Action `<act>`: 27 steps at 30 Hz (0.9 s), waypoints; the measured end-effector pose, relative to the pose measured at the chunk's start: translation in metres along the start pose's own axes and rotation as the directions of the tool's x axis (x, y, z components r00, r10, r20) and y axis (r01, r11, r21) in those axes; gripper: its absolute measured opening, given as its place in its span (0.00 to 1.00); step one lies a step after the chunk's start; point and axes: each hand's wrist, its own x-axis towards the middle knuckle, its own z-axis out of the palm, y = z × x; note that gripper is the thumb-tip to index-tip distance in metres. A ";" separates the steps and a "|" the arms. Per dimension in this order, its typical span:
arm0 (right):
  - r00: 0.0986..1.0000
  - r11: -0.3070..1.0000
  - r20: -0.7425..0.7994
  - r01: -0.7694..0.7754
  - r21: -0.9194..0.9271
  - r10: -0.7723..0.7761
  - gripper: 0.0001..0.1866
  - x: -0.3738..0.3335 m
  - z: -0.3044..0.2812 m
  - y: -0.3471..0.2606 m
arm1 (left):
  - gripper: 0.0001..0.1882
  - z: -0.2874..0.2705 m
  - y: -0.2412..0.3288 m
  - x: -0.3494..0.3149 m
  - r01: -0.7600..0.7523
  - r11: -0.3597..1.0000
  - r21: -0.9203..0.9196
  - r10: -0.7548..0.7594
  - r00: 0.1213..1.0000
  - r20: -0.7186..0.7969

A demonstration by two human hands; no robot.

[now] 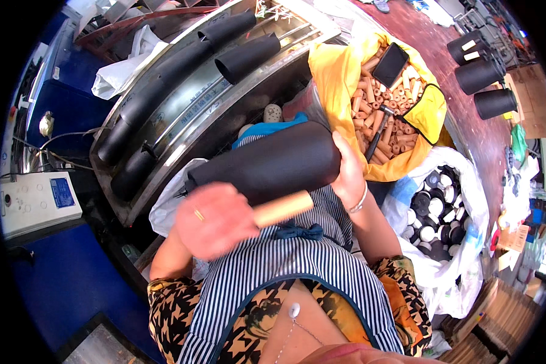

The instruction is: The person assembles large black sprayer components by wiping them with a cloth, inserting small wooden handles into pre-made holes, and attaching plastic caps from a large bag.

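Observation:
A large matt-black cylinder lies slantwise in front of my striped apron. My right hand grips its right end, fingers behind and thumb along the rim. Closed round a tan wooden handle, my left hand is at the cylinder's lower left end and is smeared by motion. The handle sticks out to the right from that fist, just below the cylinder. Whether the left hand also touches the cylinder, I cannot tell. Beyond my right hand stands a yellow bag full of similar wooden handles, with a small hammer on them.
A dark phone rests on the handles. Right of me, a white sack holds many black and white round caps. A metal trough with several black cylinders runs along the left. More black cylinders stand on the reddish table.

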 end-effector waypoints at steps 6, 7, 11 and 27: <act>0.794 0.516 0.208 0.544 -0.661 -0.571 0.38 -0.033 0.020 0.010 | 0.12 0.010 -0.042 -0.041 0.616 0.491 -0.616 -0.839 0.524 -0.145; 0.714 0.257 0.381 0.611 -0.748 -0.588 0.40 -0.034 0.016 0.010 | 0.13 0.014 -0.060 -0.047 0.457 -0.072 -0.886 -0.958 0.215 0.188; 0.636 0.078 0.516 0.670 -0.738 -0.574 0.38 -0.037 0.017 0.006 | 0.14 0.041 -0.072 -0.079 0.415 -0.434 -0.800 -0.832 0.155 0.532; 0.751 0.341 0.649 0.581 -0.739 0.125 0.19 -0.040 0.026 -0.068 | 0.11 0.019 0.002 0.096 -0.291 0.944 -0.154 0.294 0.956 0.002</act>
